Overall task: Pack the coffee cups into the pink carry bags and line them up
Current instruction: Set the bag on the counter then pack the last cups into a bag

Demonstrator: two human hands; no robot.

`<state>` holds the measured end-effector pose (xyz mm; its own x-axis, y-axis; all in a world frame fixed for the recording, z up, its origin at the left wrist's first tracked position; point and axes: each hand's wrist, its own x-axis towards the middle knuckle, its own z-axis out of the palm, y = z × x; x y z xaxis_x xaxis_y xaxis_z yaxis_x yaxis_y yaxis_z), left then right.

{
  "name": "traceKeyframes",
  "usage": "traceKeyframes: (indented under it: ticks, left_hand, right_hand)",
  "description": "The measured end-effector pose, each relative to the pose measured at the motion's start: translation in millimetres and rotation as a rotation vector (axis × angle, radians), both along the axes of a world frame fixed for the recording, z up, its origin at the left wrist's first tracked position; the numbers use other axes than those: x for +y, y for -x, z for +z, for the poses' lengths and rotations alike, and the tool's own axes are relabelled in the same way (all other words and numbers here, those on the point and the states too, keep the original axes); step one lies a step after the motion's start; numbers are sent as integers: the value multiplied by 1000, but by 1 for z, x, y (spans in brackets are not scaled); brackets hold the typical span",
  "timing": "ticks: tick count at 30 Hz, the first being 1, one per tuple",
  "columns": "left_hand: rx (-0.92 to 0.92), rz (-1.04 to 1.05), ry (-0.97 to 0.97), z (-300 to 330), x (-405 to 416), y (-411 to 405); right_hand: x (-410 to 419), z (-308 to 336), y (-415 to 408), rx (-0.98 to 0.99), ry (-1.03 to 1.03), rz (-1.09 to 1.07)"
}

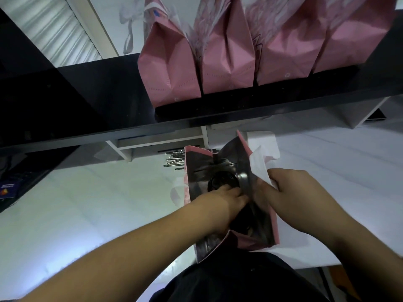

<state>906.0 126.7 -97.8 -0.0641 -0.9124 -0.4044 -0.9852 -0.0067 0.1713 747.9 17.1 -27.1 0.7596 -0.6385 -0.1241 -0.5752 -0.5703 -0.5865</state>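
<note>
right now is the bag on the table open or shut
Open: the bag has its mouth spread, a black cup lid visible inside, left hand reaching in.

Both forearms reach toward 12 o'clock; left hand (pixel 226 198) and right hand (pixel 290 188) meet, fingers curled.

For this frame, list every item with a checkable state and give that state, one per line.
Open pink paper carry bag on the white table: upright, mouth spread open.
Black-lidded coffee cup: inside that bag, lid on.
Left hand: reaching into the bag mouth; grip hidden.
Right hand: holding the bag's right rim.
Four pink carry bags on the black shelf: upright, lined up side by side.
Metal-looking sticks behind the bag: lying in a loose pile.
</note>
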Motion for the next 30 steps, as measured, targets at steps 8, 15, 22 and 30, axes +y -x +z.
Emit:
traceKeyframes:
  ticks: [8, 15, 22, 30]
  left_hand:
    - [41, -79, 141, -9, 9, 1]
    - [-31, -129, 29, -26, 3, 9]
    - [-38, -142, 34, 3, 1, 2]
    - [170, 560, 946, 47, 19, -83]
  right_hand:
    - [2, 0, 1, -19, -5, -17]
    - [7, -3, 0, -28, -2, -37]
    - [9, -3, 3, -23, 16, -61]
    - [4, -8, 11, 103, 53, -130]
